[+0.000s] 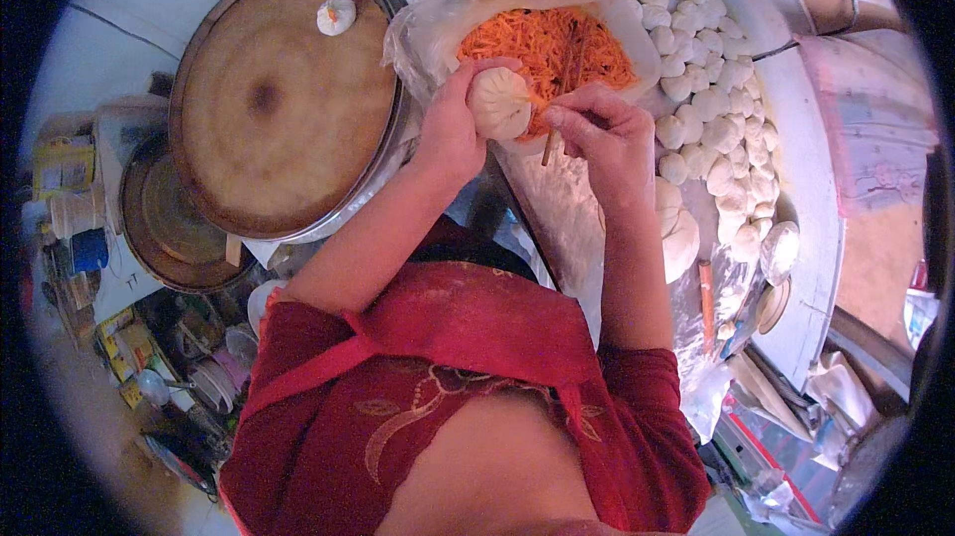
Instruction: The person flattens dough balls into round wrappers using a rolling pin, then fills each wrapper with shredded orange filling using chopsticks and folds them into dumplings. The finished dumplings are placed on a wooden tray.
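My left hand (pixel 456 122) holds a pleated dough bun (pixel 498 103) in front of a plastic-lined container of shredded orange filling (pixel 515 40). Beside the bun's right side is my right hand (pixel 606 135), its thumb and fingers pinched together at a bit of orange filling by the bun's gathered top. A thin brown stick (pixel 549 147) shows below those fingers; whether they grip it is hard to tell. A pair of chopsticks (pixel 573 51) seems to stand in the filling. Another pleated bun (pixel 336 15) with orange at its top sits on the large round steamer (pixel 283 111).
Many dough pieces (pixel 720 107) lie on the worktop at the right, with a larger dough lump (pixel 677 241) nearer me. A wooden rolling pin (pixel 706 305) lies below them. A second round tray (pixel 175 230) is under the steamer's left edge, near cluttered shelves.
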Available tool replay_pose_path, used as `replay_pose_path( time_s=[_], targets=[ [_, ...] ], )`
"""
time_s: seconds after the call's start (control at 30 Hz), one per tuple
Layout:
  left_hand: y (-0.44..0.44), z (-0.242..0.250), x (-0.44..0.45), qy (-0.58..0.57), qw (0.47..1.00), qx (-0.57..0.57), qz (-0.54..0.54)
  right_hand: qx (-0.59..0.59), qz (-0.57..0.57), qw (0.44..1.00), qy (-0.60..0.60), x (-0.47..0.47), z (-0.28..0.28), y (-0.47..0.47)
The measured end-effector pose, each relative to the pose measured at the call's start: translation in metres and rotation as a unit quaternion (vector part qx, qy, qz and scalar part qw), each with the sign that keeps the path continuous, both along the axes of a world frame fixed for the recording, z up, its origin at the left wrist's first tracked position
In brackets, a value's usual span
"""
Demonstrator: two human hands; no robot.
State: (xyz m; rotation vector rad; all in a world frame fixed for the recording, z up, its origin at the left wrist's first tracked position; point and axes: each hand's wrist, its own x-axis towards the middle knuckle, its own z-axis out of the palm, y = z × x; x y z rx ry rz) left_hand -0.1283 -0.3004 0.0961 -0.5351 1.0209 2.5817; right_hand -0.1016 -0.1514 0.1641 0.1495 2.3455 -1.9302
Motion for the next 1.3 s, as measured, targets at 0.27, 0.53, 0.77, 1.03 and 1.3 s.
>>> replay_pose_path(
  time_s=[0.27, 0.53, 0.77, 1.03, 1.3],
  targets=[
    [-0.008, 0.002, 0.013, 0.118, 0.987, -0.101, -0.029, 0.052, 0.019, 0.998, -0.012, 0.002, -0.013, -0.019],
    [-0.037, 0.003, 0.015, 0.017, 0.997, 0.069, 0.006, -0.069, 0.039, 0.991, -0.103, -0.007, -0.005, -0.051],
    [-0.066, 0.000, 0.006, -0.052, 0.992, 0.113, -0.019, -0.083, 0.016, 0.995, -0.058, -0.028, -0.005, -0.029],
    [-0.112, -0.012, 0.003, -0.057, 0.995, 0.079, 0.005, 0.242, 0.192, 0.924, 0.224, -0.028, -0.007, -0.099],
    [-0.169, -0.048, 0.001, -0.060, 0.997, 0.026, 0.047, 0.197, 0.301, 0.923, 0.138, -0.064, -0.062, -0.183]
  ],
)
